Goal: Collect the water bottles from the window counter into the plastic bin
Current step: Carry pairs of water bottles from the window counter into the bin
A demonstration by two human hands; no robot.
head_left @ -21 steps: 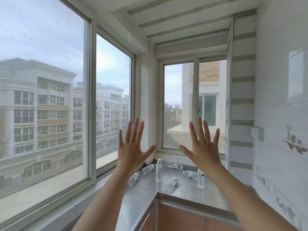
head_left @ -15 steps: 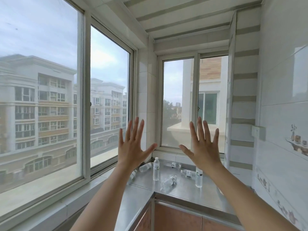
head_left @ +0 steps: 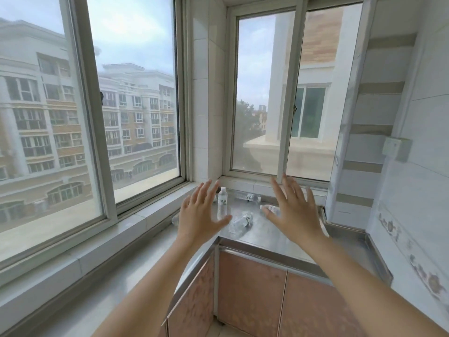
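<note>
Counter: steel-topped window counter (head_left: 279,235) over pinkish cabinet doors, fitted into the corner below the two windows; it serves as the landmark for everything else.
Windows: large pale-framed glass panes (head_left: 136,98) rising from the counter's left and far edges.
Left hand (head_left: 198,215): raised above the counter's near left part, fingers spread wide apart and straight, holding nothing.
Right hand (head_left: 295,212): raised above the counter's middle, fingers likewise splayed, holding nothing.
Upright bottle: clear plastic water bottle with white cap (head_left: 222,203), standing near the counter's far left corner, seen between the hands.
Lying bottles: one clear bottle on its side (head_left: 240,222) at the counter's centre, one (head_left: 249,197) along its far edge, one (head_left: 268,208) partly hidden behind the right hand, and what looks like another (head_left: 175,219) at the left edge behind the left hand.
Bin: not in view.
Change: both hands have dropped from window height to just over the counter, and the view has tilted down and come closer.
Meaning: collecting has probably not begun; the hands appear ready to reach, and the upright bottle looks the easiest first pick.
</note>
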